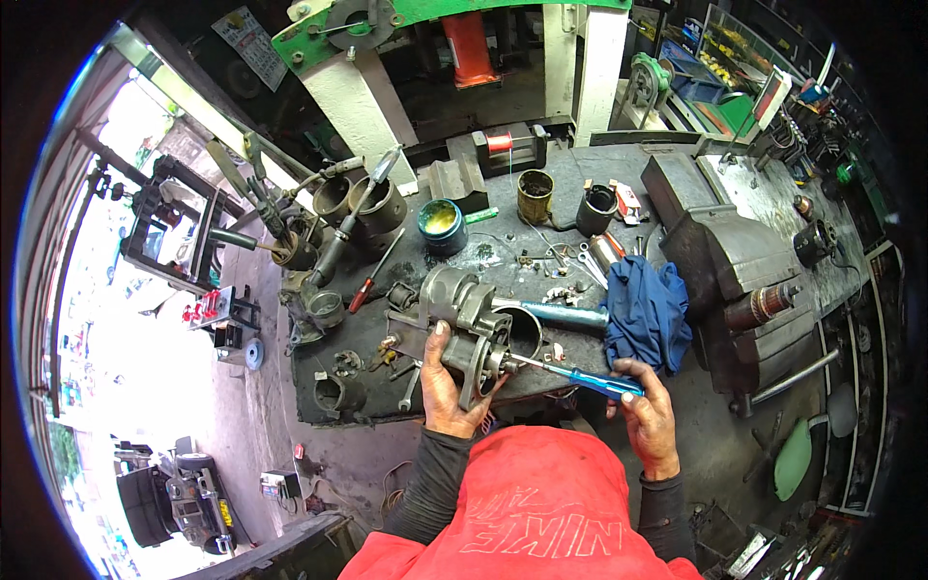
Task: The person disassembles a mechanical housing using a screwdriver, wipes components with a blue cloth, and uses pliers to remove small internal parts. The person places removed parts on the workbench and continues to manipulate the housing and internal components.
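My left hand (450,391) is wrapped round a grey metal starter motor housing (454,302), holding it over the front edge of the dark workbench (387,253). My right hand (646,414) grips a screwdriver (592,380) by its blue handle. The screwdriver's thin shaft points left, and its tip meets the shaft end in the round nose of the housing. Behind the housing lie a metal ring-shaped casing (523,333) and a blue-grey tube (561,314). A crumpled blue cloth (646,314) lies just beyond my right hand.
A red-handled screwdriver (363,290), a tub of yellowish grease (442,227), a brown can (534,197) and a black can (596,208) stand or lie farther back. A large bench vise (720,256) and a copper-wound armature (764,304) take up the right side.
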